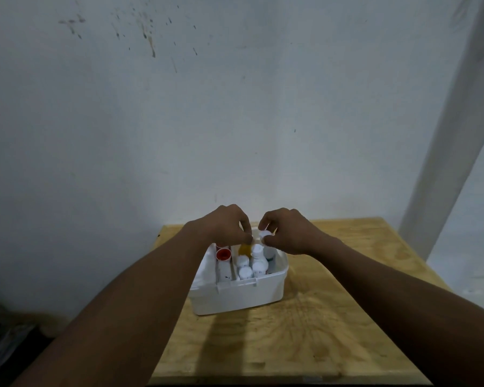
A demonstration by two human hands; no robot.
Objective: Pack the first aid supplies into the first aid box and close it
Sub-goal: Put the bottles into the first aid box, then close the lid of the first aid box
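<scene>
A white first aid box [235,298] stands open on the wooden table, with no lid in sight. Inside stand several white bottles [257,261], a red-capped bottle [223,255] at the left and a yellow bottle [246,248] at the back. My left hand [225,224] hovers over the back of the box, its fingertips pinched on the top of the yellow bottle. My right hand [287,231] is beside it, fingers closed around the white cap of a bottle [265,236] at the box's back right.
The wooden table [333,317] reaches right and toward me from the box. A stained pale wall stands just behind it. A white post [444,163] rises at the right. Dark floor lies left of the table.
</scene>
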